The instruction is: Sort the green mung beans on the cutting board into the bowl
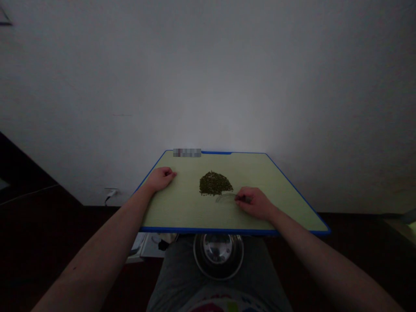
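A pile of small dark-green beans, which look like mung beans, lies near the middle of a pale yellow-green board with a blue rim. My right hand is closed around a thin, curved metal utensil that looks like a fork. Its curved end rests at or just above the board, close to the near right edge of the pile; the exact shape is faint in the dim light. To the left of the pile, my left hand rests on the board with its fingers curled in, and nothing shows in it.
A round metal bowl sits on my lap under the board's near edge. Behind the board rises a pale wall. At lower left, a plug with a cable is in the wall, and white items lie below the board.
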{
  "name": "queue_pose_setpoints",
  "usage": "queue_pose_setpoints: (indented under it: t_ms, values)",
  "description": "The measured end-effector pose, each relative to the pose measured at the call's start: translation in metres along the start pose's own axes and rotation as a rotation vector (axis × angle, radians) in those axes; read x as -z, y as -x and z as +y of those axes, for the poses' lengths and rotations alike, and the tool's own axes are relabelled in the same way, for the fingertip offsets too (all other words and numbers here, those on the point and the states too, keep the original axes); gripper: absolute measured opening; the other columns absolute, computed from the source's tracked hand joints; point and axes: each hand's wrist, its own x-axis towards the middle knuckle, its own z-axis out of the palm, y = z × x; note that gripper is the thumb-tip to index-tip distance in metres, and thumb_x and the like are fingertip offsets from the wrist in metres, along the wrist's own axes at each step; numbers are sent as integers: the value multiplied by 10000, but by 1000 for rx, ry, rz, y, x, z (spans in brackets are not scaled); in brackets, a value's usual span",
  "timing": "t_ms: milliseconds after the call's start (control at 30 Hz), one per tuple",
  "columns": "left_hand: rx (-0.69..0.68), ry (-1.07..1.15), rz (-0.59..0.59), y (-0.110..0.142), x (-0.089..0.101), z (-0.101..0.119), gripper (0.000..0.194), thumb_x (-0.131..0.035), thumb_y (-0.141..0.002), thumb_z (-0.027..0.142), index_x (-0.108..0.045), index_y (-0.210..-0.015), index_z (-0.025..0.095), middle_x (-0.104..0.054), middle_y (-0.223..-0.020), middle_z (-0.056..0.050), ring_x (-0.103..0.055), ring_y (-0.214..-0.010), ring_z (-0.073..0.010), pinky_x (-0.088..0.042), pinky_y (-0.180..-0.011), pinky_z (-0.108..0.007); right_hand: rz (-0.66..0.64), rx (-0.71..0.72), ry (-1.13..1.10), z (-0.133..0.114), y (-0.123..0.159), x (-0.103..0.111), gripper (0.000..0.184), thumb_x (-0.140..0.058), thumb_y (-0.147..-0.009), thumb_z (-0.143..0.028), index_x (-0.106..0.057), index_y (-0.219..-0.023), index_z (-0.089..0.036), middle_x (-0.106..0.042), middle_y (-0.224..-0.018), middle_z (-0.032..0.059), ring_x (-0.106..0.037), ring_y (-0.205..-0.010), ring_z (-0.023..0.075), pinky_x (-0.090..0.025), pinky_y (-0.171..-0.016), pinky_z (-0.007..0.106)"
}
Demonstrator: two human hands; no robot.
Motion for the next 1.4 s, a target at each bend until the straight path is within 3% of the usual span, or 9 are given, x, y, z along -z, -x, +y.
queue_pose_setpoints:
  t_ms: [200,333,567,733,867,1400]
  values:
    - [-16,-19,11,-1,0,0,385,-404,-725,514,-526,-593,174,-486,-524,5,-430,-517,-121,-286,-498,-248,103,-123,44,10,-4,-2,93,-531,-711,-199,-615,-728,-163,-588,-637,8,-517,-590,121,-395,-565,234]
    - [-9,-9,10,-1,-1,-1,383,-405,-727,510,-531,-598,172,-482,-522,6,-424,-512,-118,-283,-499,-247,106,-160,55,14,-10,2,103,-520,-722,-216,-607,-732,-163,-582,-645,7,-511,-598,124,-394,-567,237]
    - [-16,10,7,0,-1,-1,369,-412,-718,497,-541,-600,172,-494,-526,3,-427,-516,-121,-286,-503,-248,-7,-98,73,16,-29,21,96,-521,-731,-219,-599,-741,-163,-581,-666,9,-512,-620,125,-401,-591,244]
    - [-3,18,0,0,-1,0,371,-414,-715,505,-531,-590,176,-475,-507,11,-418,-502,-118,-281,-487,-244,95,-77,59,24,-19,11,110,-496,-762,-217,-590,-777,-163,-577,-662,11,-507,-613,127,-408,-586,249]
    - [-4,-11,13,0,-1,-1,374,-412,-717,509,-531,-589,179,-488,-516,8,-430,-515,-123,-287,-489,-244,155,-50,26,27,-13,3,185,-491,-774,-209,-582,-929,-166,-614,-787,44,-543,-697,147,-440,-666,283]
    - [1,9,5,1,0,1,376,-408,-724,509,-520,-581,180,-480,-517,7,-423,-511,-124,-295,-493,-249,93,-57,102,27,-15,2,173,-475,-766,-155,-582,-901,-169,-616,-822,49,-548,-736,156,-424,-677,279]
